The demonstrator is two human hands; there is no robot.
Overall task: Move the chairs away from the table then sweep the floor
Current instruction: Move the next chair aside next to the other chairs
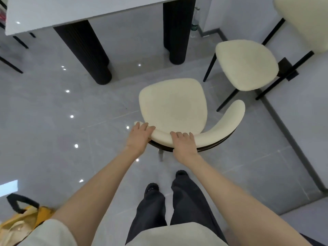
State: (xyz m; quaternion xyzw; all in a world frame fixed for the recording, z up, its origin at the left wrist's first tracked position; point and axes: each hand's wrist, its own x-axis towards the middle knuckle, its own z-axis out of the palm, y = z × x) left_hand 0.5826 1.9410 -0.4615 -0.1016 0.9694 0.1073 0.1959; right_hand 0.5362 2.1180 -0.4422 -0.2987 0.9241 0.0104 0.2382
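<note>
head view: single wide-angle shot, looking down at both hands
left hand (139, 134): closed over the left end of the curved backrest (209, 134), fingers on top, thumb under the rim
right hand (183, 142): wrapped over the same backrest just right of the left hand, fingers curled over the cream padding; the two hands are near each other but not touching
grip state: both hands holding the backrest, narrow wrap, nothing else in either hand
chair (173, 105): cream seat, dark frame, directly beyond the hands; seat faces away from the person toward the table; one leg shows just below the grip
table (53, 13): white glossy top, beyond the held chair and to the left, two dark ribbed legs under it; chair seat stands clear of the top, near the legs
second chair (246, 65): cream seat, thin black legs, beyond and right of the grip, just beside the held chair's right backrest tip, not touching
bag (21, 221): yellow with black handles, on the floor behind and left of the left forearm; mouth open, light cloth or paper inside, contents cannot be made out
bottles (194, 23): small, far beyond the grip by the right table leg, blurred
in the way: second chair to the right, table legs ahead
floor (62, 130): grey glossy tile, light spots reflected left of the hands
feet: dark shoes and trousers right behind the grip
</note>
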